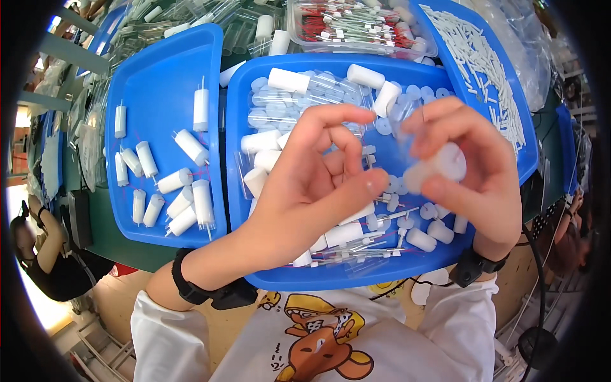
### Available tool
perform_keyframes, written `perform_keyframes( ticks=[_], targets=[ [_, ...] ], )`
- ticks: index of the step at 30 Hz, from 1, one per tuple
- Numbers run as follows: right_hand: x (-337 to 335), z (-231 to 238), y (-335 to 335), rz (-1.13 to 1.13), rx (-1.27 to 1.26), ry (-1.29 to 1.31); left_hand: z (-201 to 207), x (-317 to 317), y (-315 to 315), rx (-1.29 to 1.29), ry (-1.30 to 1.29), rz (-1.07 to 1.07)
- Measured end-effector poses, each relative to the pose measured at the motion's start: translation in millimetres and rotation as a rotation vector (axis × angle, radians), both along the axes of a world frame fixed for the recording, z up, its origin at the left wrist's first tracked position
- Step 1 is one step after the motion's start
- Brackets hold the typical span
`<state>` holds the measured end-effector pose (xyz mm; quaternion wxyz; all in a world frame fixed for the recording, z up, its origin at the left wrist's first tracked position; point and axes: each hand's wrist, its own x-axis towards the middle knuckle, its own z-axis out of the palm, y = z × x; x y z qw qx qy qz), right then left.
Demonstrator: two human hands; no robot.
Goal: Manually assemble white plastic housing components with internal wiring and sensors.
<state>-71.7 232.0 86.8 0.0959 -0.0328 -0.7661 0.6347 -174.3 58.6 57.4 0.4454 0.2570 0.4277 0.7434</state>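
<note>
Over the blue tray (344, 282) in front of me, my right hand (471, 143) grips a white cylinder (450, 162) between thumb and fingers. Motion smears its fingers, and a translucent piece near their tips is too blurred to name. To its left, my left hand (318, 178) is open, with curled fingers and the thumb apart and nothing visible between them. Beneath both hands, the tray holds white foam cylinders (289, 81), translucent discs (384, 126), clear tubes and thin sticks with white connectors. My left hand hides part of these contents.
A second blue tray (167, 48) on the left holds several white cylinders with protruding wires. At the back, a clear box (363, 46) contains red and green wired parts. Small white tubes (474, 54) lie in a blue tray at the right. People sit on both sides.
</note>
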Motion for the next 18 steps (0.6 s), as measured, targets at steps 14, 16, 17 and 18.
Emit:
perform_keyframes(
  ticks=[14,16,17,18],
  targets=[
    [0,0,2,-0.119,0.153,0.366,-5,4,-1,0.072,0.162,-0.109],
    [-4,2,8,0.032,0.300,0.387,-5,3,-1,0.055,0.241,-0.113],
    [-5,3,10,0.082,0.346,0.401,-4,0,-1,0.039,0.257,-0.112],
    [-6,4,11,0.131,0.392,0.416,-3,-1,-1,0.024,0.274,-0.110]
  ],
)
